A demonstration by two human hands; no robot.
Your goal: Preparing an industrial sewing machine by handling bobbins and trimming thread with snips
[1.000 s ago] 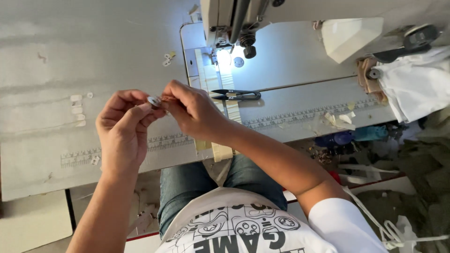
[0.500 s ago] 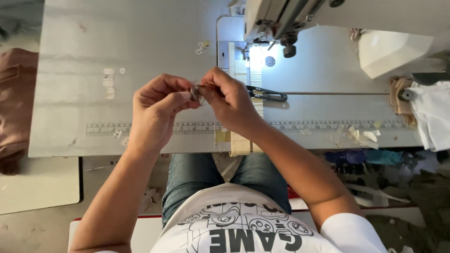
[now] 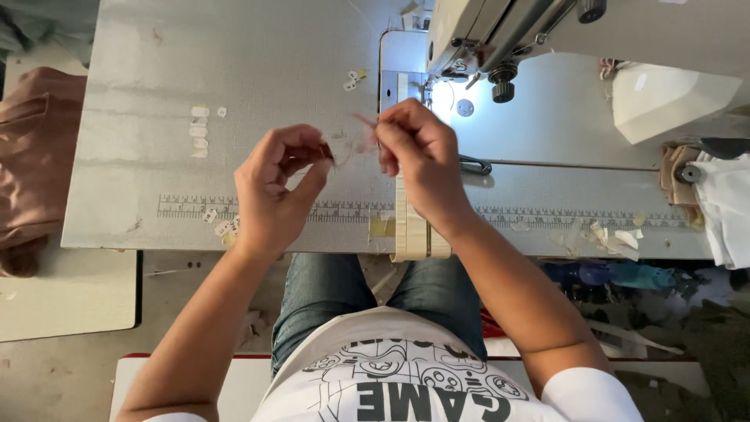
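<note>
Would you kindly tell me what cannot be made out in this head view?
- The small thing between the left hand and right hand: motion blur and fingers hide it.
- The sewing machine: its top is cut off by the upper edge.
- The scissors: mostly hidden behind the right hand.
- The brown cloth: cut off by the left edge.

Matt grey sewing table [image 3: 234, 70], scuffed and lightly stained, printed ruler strip [image 3: 312, 209] along front edge. Glossy cream metal sewing machine [image 3: 625, 31]. Soft brown cloth [image 3: 35, 156] off left edge. Faded blue denim jeans [image 3: 328, 293]. White paper-like scraps [image 3: 613, 234] near front right edge.
</note>
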